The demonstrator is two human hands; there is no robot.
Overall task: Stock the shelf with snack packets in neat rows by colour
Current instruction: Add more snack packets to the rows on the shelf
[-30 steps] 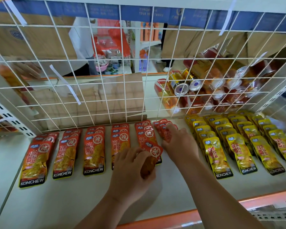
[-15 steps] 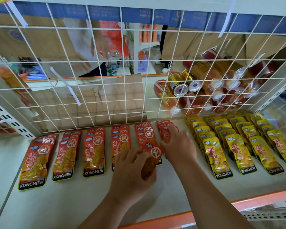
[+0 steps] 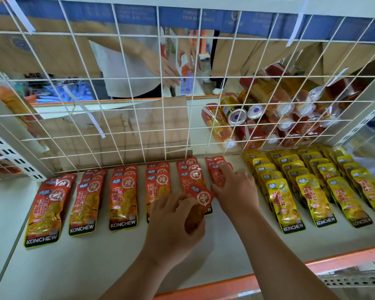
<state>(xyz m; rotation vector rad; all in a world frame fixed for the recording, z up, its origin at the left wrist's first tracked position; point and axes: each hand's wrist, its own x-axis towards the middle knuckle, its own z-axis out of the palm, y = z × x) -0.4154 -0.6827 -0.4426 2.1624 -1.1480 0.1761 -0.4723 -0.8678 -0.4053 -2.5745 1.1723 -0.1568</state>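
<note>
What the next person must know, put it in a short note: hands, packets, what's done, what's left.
Left hand grips one red packet over the front of the fifth red row.
Right hand rests on the rightmost red row, near the wire grid.
Five other red rows lie to its left on the shelf; yellow rows lie on the right.
Done: both colours laid in overlapping rows.
Left: place the held packet; the rightmost red row looks short, so it probably needs more.
</note>
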